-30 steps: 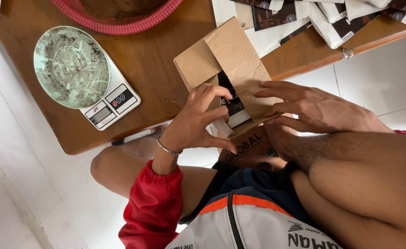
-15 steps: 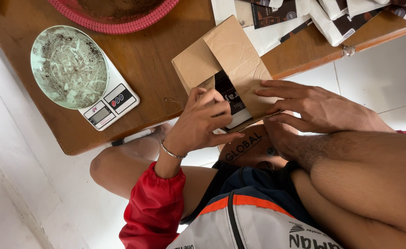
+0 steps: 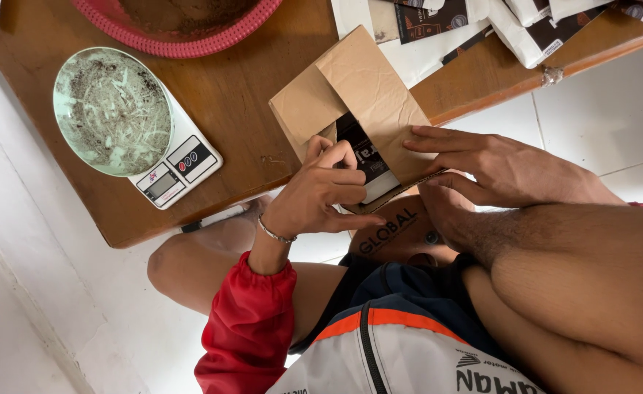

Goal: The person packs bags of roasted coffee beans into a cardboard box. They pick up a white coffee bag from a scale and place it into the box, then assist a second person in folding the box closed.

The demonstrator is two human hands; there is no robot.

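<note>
A brown cardboard box (image 3: 369, 84) lies at the near edge of the wooden table (image 3: 241, 102) with its flaps open. A black-and-white pouch (image 3: 371, 162) sits inside its opening. My left hand (image 3: 320, 198), wearing a bracelet and a red sleeve, has its fingers curled on the pouch's left side at the box's mouth. My right hand (image 3: 504, 171) lies on the right flap with fingers spread, and its thumb goes under the box's near edge, gripping it.
A white digital scale (image 3: 183, 164) carries a pale green bowl (image 3: 110, 109) dusted with brown powder at the left. A red basket (image 3: 183, 45) of brown powder stands at the back. Black-and-white packets (image 3: 533, 33) lie at the back right. My knees are under the table edge, above a white tiled floor.
My left hand's fingers have curled tighter onto the pouch and pressed it deeper into the box. My right hand stays on the flap.
</note>
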